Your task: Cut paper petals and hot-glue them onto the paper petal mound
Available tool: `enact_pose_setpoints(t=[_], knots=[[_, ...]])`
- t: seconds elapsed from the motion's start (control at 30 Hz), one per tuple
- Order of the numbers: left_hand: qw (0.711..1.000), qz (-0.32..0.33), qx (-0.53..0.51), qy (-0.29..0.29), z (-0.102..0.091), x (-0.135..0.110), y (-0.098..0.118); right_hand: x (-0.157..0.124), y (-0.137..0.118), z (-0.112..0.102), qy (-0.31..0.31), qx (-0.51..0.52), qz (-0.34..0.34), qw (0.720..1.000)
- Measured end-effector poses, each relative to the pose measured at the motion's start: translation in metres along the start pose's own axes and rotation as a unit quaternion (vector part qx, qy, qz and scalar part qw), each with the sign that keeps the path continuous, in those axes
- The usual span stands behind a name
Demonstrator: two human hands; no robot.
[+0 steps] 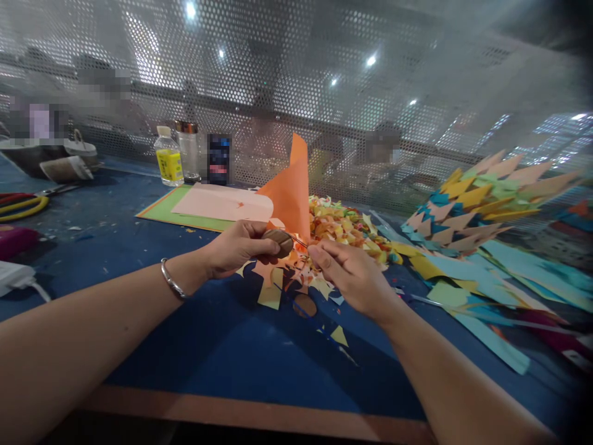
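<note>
My left hand (241, 247), a silver bangle at its wrist, is closed on a flat oval brown disc (278, 243) with a wood-like grain. The fingers of my right hand (345, 272) are pinched on a thin dark strand (300, 242) that runs toward the disc; whether it is cord or wire I cannot tell. Below the hands, a second brown disc (304, 306) lies on the blue table with a blue cord (327, 334) across it. Paper scraps (270, 290) lie around and under my hands. Just behind them rises an orange paper sheet (294, 185), curved and upright.
A heap of folded paper pieces (345, 225) lies behind my right hand. Layered spiky paper work (482, 204) and paper strips (491, 340) are on the right. Green paper (155, 213), a bottle (169, 157), a jar (188, 151) and yellow-handled scissors (28, 207) are at left. A perforated screen (278, 80) stands behind.
</note>
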State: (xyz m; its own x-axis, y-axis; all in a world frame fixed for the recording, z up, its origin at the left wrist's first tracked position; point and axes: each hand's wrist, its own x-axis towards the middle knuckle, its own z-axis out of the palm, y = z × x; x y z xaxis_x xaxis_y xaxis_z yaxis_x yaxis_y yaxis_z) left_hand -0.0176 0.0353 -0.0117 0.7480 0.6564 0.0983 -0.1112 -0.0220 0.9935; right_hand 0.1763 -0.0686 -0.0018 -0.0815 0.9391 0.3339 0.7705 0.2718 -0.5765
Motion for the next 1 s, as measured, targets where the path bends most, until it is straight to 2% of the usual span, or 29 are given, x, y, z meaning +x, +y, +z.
enact_pose_setpoints(t=[0.3, 0.53, 0.63, 0.7, 0.77, 0.83, 0.93, 1.0], knots=[[1.0, 0.012, -0.009, -0.017, 0.003, -0.002, 0.001, 0.0, 0.0, -0.001, 0.0, 0.004, -0.011, 1.0], [0.998, 0.025, 0.035, 0.038, 0.004, -0.003, 0.004, -0.001, 0.002, -0.001, 0.003, 0.019, -0.004, 1.0], [0.993, 0.057, 0.046, 0.087, 0.008, -0.005, 0.006, -0.001, 0.002, 0.0, 0.005, 0.041, 0.011, 0.999], [0.981, 0.1, 0.037, 0.159, 0.01, -0.005, 0.006, -0.001, 0.004, 0.003, 0.0, 0.084, 0.026, 0.996], [0.949, 0.168, 0.019, 0.266, 0.012, -0.005, 0.007, -0.002, 0.006, 0.006, -0.01, 0.142, 0.047, 0.989], [0.908, 0.24, 0.009, 0.343, 0.013, -0.005, 0.009, -0.003, 0.006, 0.011, -0.02, 0.194, 0.069, 0.978], [0.884, 0.297, 0.003, 0.36, 0.012, -0.004, 0.012, -0.003, 0.005, 0.016, -0.022, 0.259, 0.096, 0.961], [0.891, 0.26, -0.039, 0.37, 0.01, -0.002, 0.011, -0.003, 0.003, 0.018, -0.014, 0.303, 0.107, 0.947]])
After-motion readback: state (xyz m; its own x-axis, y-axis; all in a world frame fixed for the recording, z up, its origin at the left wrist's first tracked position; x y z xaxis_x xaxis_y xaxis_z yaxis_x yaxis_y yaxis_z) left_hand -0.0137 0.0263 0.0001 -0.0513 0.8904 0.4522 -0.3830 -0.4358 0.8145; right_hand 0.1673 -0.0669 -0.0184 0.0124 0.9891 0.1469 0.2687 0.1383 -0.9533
